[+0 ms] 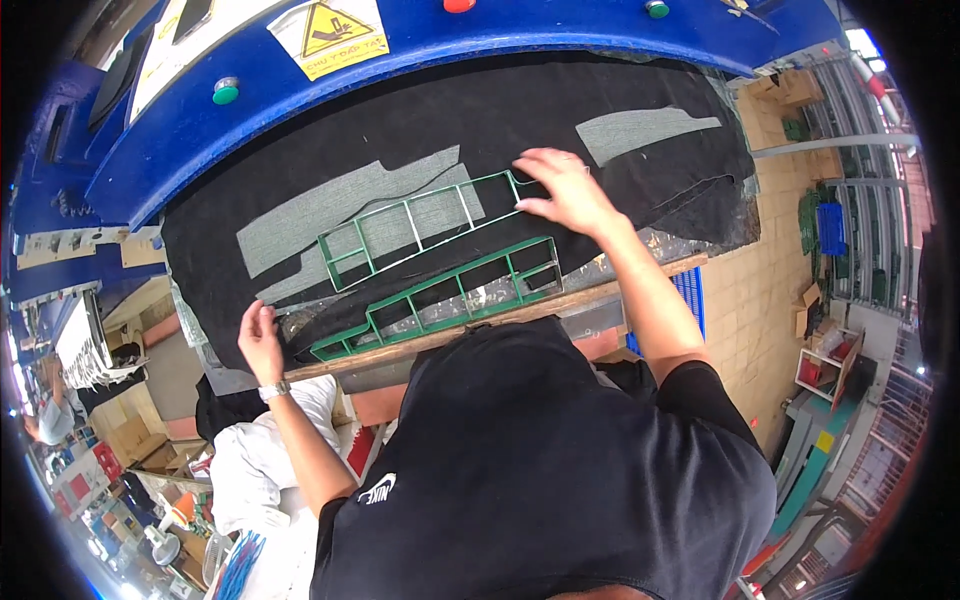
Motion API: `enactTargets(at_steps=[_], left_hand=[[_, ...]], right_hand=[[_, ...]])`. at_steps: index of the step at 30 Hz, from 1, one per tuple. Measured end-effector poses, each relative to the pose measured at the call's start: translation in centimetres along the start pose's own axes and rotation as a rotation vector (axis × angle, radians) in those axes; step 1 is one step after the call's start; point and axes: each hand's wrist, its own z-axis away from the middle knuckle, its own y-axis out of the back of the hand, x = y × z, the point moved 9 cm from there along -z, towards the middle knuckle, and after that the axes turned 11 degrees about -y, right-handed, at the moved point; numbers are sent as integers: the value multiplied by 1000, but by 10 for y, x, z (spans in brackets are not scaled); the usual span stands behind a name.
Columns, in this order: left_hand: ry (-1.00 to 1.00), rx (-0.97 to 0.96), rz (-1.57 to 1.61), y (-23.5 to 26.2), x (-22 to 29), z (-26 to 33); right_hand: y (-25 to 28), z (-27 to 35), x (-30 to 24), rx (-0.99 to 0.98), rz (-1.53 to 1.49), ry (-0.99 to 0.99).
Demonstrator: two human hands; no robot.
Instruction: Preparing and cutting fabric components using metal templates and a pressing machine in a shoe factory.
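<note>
Near edge of the black sheet (470,130) and wooden strip (520,312) hidden behind the dark shirt (540,470). Blue machine housing (560,35) cut off at the top edge. Left-side clutter too small to tell.

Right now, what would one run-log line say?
left hand: on black sheet edge | right hand: on upper green frame | lower green frame: lying flat
</note>
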Motion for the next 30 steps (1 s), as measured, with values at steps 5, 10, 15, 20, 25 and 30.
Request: enactTargets(at_steps=[5, 10, 15, 20, 25, 30], left_hand=[[-60, -95, 55, -37, 25, 9], [-64, -70, 81, -29, 25, 19], [-25, -73, 146, -34, 17, 30], [-8, -79, 200, -53, 32, 32], [-28, -84, 239, -61, 34, 33], [-59, -58, 183, -49, 43, 38]], right_hand=[[-45, -3, -26, -152, 19, 42], [-51, -3, -32, -126, 26, 56], [-55, -4, -34, -96, 80, 12], [-58, -5, -28, -51, 98, 48], [-53, -6, -34, -91, 48, 10], [-47, -4, -42, -50, -1, 57]])
